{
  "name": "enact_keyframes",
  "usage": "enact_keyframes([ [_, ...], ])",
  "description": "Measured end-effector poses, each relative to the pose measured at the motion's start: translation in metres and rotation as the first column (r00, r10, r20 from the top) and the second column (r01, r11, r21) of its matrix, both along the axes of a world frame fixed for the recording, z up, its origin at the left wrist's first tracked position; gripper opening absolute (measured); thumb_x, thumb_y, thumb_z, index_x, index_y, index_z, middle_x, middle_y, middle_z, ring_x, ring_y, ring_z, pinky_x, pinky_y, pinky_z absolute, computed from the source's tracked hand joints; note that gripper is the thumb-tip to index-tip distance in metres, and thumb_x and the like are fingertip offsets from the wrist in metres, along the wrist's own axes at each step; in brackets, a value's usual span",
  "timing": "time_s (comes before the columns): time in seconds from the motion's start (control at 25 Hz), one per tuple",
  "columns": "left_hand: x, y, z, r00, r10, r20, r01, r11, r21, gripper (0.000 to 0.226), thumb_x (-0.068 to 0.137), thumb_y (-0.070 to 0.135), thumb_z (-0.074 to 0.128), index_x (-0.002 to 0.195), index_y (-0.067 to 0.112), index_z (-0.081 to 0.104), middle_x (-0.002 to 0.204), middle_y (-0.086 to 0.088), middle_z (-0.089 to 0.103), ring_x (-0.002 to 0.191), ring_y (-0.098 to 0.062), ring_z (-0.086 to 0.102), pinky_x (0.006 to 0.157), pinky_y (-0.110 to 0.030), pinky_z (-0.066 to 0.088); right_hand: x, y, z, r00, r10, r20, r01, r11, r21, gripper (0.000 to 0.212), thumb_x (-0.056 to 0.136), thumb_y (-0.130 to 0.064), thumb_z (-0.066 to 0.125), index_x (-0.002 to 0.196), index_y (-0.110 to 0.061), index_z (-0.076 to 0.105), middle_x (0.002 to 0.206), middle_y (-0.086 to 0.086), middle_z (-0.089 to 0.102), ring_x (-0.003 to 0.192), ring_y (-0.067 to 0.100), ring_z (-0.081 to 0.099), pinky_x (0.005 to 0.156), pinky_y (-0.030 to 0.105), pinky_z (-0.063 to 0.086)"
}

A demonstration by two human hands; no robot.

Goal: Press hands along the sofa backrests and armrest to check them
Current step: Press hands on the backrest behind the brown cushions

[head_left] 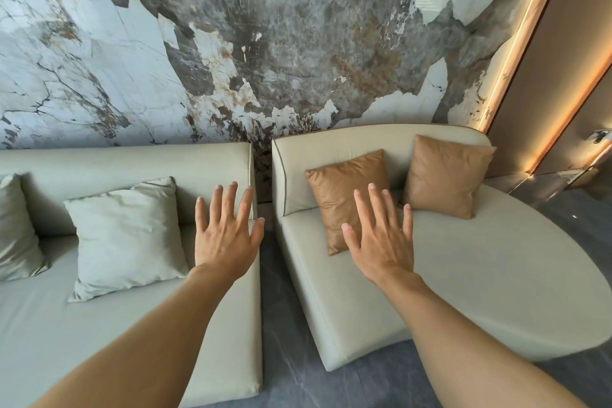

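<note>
Two pale beige sofa sections stand side by side against the wall. The left section's backrest [132,162] runs along the wall, and so does the right section's backrest [347,142]. My left hand [225,235] is stretched out with fingers spread, hovering in front of the right end of the left backrest. My right hand [381,238] is likewise open with fingers apart, over the right seat [480,268] and partly in front of a tan cushion [341,195]. Neither hand holds anything. Whether they touch the sofa I cannot tell.
A pale cushion [129,235] leans on the left backrest, another [16,228] sits at the far left. A second tan cushion [447,175] rests at the right. A narrow gap of dark floor [275,275] separates the sections. A marbled wall [265,43] rises behind.
</note>
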State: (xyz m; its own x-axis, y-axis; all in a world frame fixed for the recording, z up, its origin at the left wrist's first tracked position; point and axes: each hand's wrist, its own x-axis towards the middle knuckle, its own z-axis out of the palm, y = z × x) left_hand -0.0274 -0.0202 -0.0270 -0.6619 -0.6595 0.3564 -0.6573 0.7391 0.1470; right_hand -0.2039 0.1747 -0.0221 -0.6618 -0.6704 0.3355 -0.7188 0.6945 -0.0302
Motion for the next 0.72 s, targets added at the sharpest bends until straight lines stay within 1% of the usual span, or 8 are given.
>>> enact_keyframes([
  [0.16, -0.041, -0.011, 0.0, 1.0, 0.014, 0.014, -0.014, 1.0, -0.013, 0.062, 0.092, 0.045, 0.04, 0.147, 0.021, 0.026, 0.155, -0.009, 0.028, 0.145, -0.03, 0.016, 0.116, -0.053, 0.003, -0.042, -0.013, -0.002, 1.0, 0.018, 0.012, -0.017, 0.999, -0.032, 0.065, 0.092, -0.047, 0.044, 0.15, -0.022, 0.026, 0.159, 0.007, 0.023, 0.145, 0.029, 0.023, 0.114, 0.059, 0.016],
  [0.24, -0.065, -0.014, -0.001, 0.998, 0.038, 0.041, -0.037, 0.999, -0.019, 0.062, 0.093, 0.046, 0.038, 0.148, 0.022, 0.024, 0.156, -0.008, 0.026, 0.145, -0.029, 0.013, 0.116, -0.052, 0.001, -0.069, -0.021, -0.004, 0.999, 0.038, 0.022, -0.037, 0.998, -0.05, 0.065, 0.092, -0.045, 0.048, 0.149, -0.022, 0.028, 0.158, 0.007, 0.024, 0.145, 0.029, 0.023, 0.114, 0.06, 0.016],
  [0.32, -0.101, -0.016, -0.003, 0.997, 0.067, 0.046, -0.066, 0.998, -0.022, 0.062, 0.093, 0.047, 0.036, 0.149, 0.023, 0.022, 0.158, -0.007, 0.023, 0.146, -0.028, 0.011, 0.117, -0.052, 0.001, -0.111, -0.03, -0.007, 0.997, 0.064, 0.035, -0.062, 0.996, -0.069, 0.066, 0.092, -0.045, 0.048, 0.15, -0.022, 0.027, 0.159, 0.007, 0.023, 0.145, 0.028, 0.021, 0.115, 0.059, 0.013],
  [0.44, -0.163, -0.011, -0.003, 0.991, 0.129, 0.046, -0.129, 0.992, -0.01, 0.062, 0.093, 0.047, 0.034, 0.149, 0.023, 0.019, 0.159, -0.007, 0.02, 0.147, -0.027, 0.008, 0.118, -0.052, -0.001, -0.187, -0.044, -0.004, 0.993, 0.111, 0.038, -0.108, 0.992, -0.064, 0.065, 0.092, -0.047, 0.048, 0.149, -0.022, 0.029, 0.158, 0.007, 0.025, 0.144, 0.028, 0.025, 0.114, 0.06, 0.014],
  [0.56, -0.218, -0.004, 0.001, 0.982, 0.181, 0.044, -0.181, 0.983, 0.0, 0.062, 0.094, 0.047, 0.035, 0.149, 0.023, 0.02, 0.158, -0.007, 0.021, 0.146, -0.028, 0.01, 0.118, -0.053, 0.002, -0.254, -0.05, -0.003, 0.988, 0.151, 0.038, -0.15, 0.988, -0.018, 0.064, 0.093, -0.053, 0.033, 0.15, -0.024, 0.025, 0.16, 0.006, 0.02, 0.145, 0.027, 0.023, 0.115, 0.058, 0.01],
  [0.64, -0.256, -0.001, 0.005, 0.975, 0.22, 0.035, -0.22, 0.975, 0.008, 0.063, 0.094, 0.046, 0.037, 0.149, 0.022, 0.021, 0.158, -0.008, 0.023, 0.146, -0.029, 0.011, 0.118, -0.053, 0.003, -0.295, -0.055, -0.005, 0.983, 0.179, 0.049, -0.179, 0.984, -0.008, 0.067, 0.091, -0.056, 0.022, 0.151, -0.025, 0.023, 0.161, 0.004, 0.017, 0.146, 0.027, 0.019, 0.116, 0.057, 0.009],
  [0.72, -0.285, 0.001, 0.007, 0.966, 0.253, 0.046, -0.254, 0.967, 0.02, 0.063, 0.094, 0.046, 0.037, 0.149, 0.022, 0.02, 0.158, -0.007, 0.021, 0.146, -0.029, 0.01, 0.118, -0.052, 0.002, -0.329, -0.064, -0.005, 0.977, 0.205, 0.065, -0.205, 0.979, 0.0, 0.069, 0.089, -0.058, 0.015, 0.151, -0.027, 0.021, 0.161, 0.003, 0.016, 0.146, 0.026, 0.017, 0.116, 0.056, 0.009],
])
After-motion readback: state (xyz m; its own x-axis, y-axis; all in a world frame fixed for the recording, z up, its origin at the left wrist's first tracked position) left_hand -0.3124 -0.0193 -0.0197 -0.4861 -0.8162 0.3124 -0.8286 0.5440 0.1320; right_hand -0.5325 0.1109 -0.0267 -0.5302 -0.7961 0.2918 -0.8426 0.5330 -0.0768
